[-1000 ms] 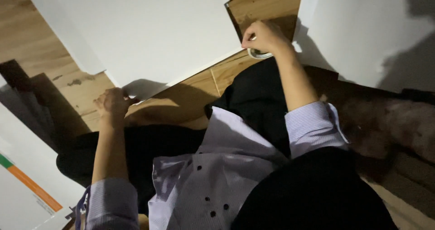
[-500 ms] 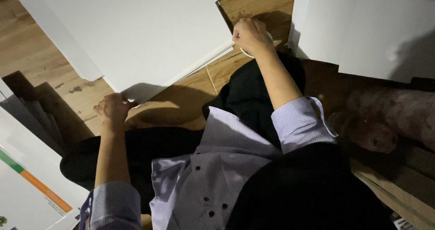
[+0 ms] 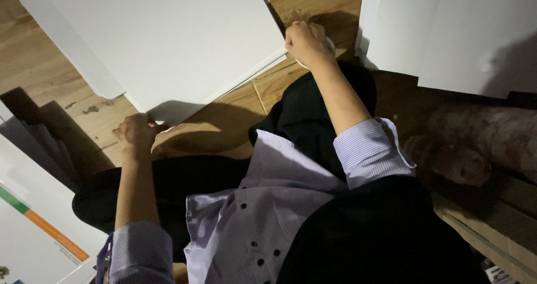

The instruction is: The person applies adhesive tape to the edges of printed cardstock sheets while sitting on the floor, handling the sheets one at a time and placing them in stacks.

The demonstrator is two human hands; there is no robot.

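Head view, looking straight down at your lap and the floor. Your left hand [image 3: 136, 134] rests at the near corner of the large white board [image 3: 168, 43], fingers curled loosely, with the fingertips touching the board's lower edge where it lifts slightly off the wooden floor [image 3: 50, 77] and throws a dark shadow beneath it. Whether the fingers actually pinch that corner cannot be told from this angle. Your right hand [image 3: 305, 41] is closed into a fist at the board's right-hand corner; it is wrapped around a small pale ring-shaped object [image 3: 330, 45], only a sliver of which shows past the knuckles, so what that object is stays unclear. The board itself lies flat across the upper left of the view, tilted so that its long edge runs diagonally from your left hand up toward your right hand. A narrower white strip [image 3: 67, 49] lies along its left side. A second white panel [image 3: 447, 32] lies at the upper right, just beside your right hand and apart from the first board. At the lower left, a white printed sheet [image 3: 33, 228] with an orange and green stripe lies near your left sleeve. Your striped shirt [image 3: 268, 206] and dark trousers [image 3: 313, 110] fill the foreground.
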